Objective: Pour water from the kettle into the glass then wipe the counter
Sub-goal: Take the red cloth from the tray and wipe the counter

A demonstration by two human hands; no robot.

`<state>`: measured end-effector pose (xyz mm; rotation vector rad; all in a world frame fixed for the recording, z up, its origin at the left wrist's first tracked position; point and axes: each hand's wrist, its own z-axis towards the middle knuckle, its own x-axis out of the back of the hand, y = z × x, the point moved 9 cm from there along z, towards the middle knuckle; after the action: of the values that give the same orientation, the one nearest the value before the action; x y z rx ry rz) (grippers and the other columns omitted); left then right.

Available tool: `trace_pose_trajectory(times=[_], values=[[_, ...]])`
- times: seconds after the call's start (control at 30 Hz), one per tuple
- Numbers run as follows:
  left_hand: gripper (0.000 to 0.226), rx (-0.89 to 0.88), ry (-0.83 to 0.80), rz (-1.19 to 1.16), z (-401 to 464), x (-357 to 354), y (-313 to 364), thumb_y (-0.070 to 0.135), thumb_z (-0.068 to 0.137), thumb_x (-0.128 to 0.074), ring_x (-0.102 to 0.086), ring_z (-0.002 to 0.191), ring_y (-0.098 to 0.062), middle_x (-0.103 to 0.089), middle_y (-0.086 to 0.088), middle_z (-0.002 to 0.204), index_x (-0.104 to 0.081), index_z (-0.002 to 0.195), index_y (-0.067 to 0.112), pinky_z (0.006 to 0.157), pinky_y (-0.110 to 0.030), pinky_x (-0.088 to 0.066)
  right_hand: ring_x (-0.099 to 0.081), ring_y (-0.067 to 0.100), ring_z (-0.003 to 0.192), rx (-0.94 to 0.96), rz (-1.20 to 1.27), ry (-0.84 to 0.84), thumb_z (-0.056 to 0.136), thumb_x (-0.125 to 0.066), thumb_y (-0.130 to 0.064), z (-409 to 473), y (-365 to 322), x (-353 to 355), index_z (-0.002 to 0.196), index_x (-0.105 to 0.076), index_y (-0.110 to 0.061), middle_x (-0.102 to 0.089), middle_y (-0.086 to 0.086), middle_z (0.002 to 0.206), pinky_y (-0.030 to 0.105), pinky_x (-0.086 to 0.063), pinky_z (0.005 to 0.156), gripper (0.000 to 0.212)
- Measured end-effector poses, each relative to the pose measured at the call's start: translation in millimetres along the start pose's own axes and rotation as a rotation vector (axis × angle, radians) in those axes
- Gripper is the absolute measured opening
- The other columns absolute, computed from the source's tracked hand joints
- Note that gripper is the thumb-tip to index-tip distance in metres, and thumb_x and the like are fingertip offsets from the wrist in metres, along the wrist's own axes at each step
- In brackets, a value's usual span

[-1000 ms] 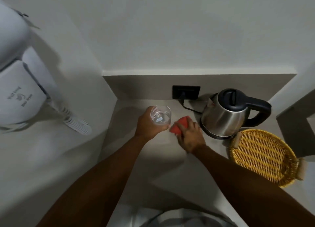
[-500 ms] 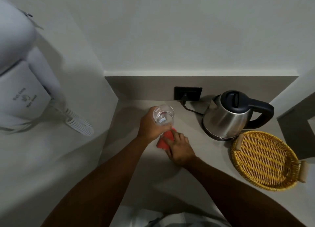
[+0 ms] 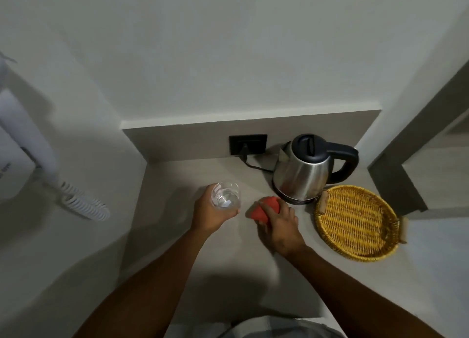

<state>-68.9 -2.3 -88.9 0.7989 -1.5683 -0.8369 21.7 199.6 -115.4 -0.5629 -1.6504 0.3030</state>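
right hand point(image 3: 280, 226): with red cloth point(image 3: 264, 209), now right of the glass point(image 3: 225, 198) near the kettle point(image 3: 302, 175) base, no longer beneath the glass as half a second ago | cloth: bunched under fingers | left hand point(image 3: 210, 213): glass now clear of cloth | view: shifted, wicker tray point(image 3: 355, 223) sits lower-right
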Motion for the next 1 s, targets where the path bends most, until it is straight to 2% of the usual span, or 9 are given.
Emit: trace_pose_trajectory(times=[0.2,0.27,0.4,0.53,0.6,0.7,0.8,0.87,1.0], values=[[0.072,0.002,-0.069,-0.024,-3,-28,-9,0.023,0.049,-0.097,-0.072,0.098,-0.012,-0.075,0.004,0.108,-0.066,0.115,0.028,0.088,-0.042,-0.061,-0.021,0.04,0.142,0.03,0.081,0.291,0.094,-0.062,-0.038,-34,17,62,0.149,-0.037,-0.034,-0.02,0.017,0.159,0.057,-0.027,0.113,0.06],[0.074,0.001,-0.058,-0.045,-5,-34,-8,0.017,0.051,-0.097,-0.071,0.101,-0.015,-0.074,0.004,0.11,-0.065,0.116,0.027,0.09,-0.039,-0.059,-0.02,0.043,0.144,-0.003,0.104,0.354,0.093,-0.065,-0.036,-44,32,78,0.149,-0.037,-0.033,-0.019,0.016,0.159,0.058,-0.027,0.113,0.062],[0.074,-0.011,-0.054,-0.054,-8,-40,1,0.01,0.054,-0.098,-0.067,0.096,-0.014,-0.07,0.003,0.108,-0.064,0.119,0.018,0.079,-0.013,-0.051,-0.027,0.041,0.139,-0.138,0.147,0.476,0.093,-0.066,-0.037,-64,74,99,0.148,-0.039,-0.029,-0.023,0.017,0.157,0.059,-0.034,0.108,0.062],[0.075,-0.044,-0.037,-0.055,-13,-40,10,0.014,0.055,-0.099,-0.067,0.102,-0.017,-0.071,0.0,0.113,-0.064,0.121,0.016,0.086,-0.022,-0.051,-0.027,0.045,0.139,-0.328,0.176,0.569,0.094,-0.065,-0.035,-68,116,115,0.147,-0.042,-0.024,-0.026,0.021,0.155,0.064,-0.03,0.109,0.059],[0.075,-0.094,-0.066,0.002,-11,-40,9,0.025,0.056,-0.099,-0.067,0.105,-0.013,-0.072,0.004,0.116,-0.063,0.122,0.022,0.091,-0.026,-0.052,-0.026,0.045,0.139,-0.439,0.161,0.54,0.094,-0.062,-0.039,-61,134,117,0.148,-0.04,-0.023,-0.025,0.021,0.156,0.065,-0.029,0.111,0.06],[0.083,-0.222,-0.156,0.222,-10,-43,-4,0.058,0.061,-0.088,-0.061,0.121,-0.015,-0.065,0.007,0.129,-0.055,0.131,0.029,0.102,-0.04,-0.05,-0.023,0.047,0.141,-0.567,0.085,0.381,0.095,-0.055,-0.051,-50,157,103,0.151,-0.033,-0.025,-0.018,0.019,0.161,0.064,-0.026,0.113,0.066],[0.111,-0.212,-0.238,0.601,-16,-51,-36,0.083,0.07,-0.057,-0.024,0.152,-0.032,-0.033,-0.009,0.162,-0.028,0.155,0.017,0.123,-0.052,-0.022,-0.015,0.048,0.145,-0.648,0.005,0.195,0.096,-0.04,-0.064,-42,174,85,0.156,-0.019,-0.026,-0.004,0.018,0.165,0.064,-0.017,0.115,0.074],[0.117,-0.195,-0.267,0.753,-25,-53,-44,0.086,0.073,-0.039,-0.007,0.156,-0.032,-0.019,-0.013,0.168,-0.018,0.158,0.008,0.126,-0.049,-0.009,-0.008,0.046,0.148,-0.658,-0.05,0.098,0.097,-0.029,-0.067,-40,179,75,0.158,-0.009,-0.027,0.004,0.018,0.166,0.064,-0.011,0.117,0.076],[0.113,-0.25,-0.233,0.854,-29,-50,-46,0.086,0.08,-0.029,-0.004,0.156,-0.033,-0.016,-0.016,0.168,-0.016,0.158,0.005,0.125,-0.051,-0.007,-0.003,0.045,0.149,-0.63,-0.079,0.04,0.097,-0.024,-0.068,-37,178,72,0.158,-0.002,-0.027,0.008,0.018,0.166,0.064,-0.005,0.117,0.077]])
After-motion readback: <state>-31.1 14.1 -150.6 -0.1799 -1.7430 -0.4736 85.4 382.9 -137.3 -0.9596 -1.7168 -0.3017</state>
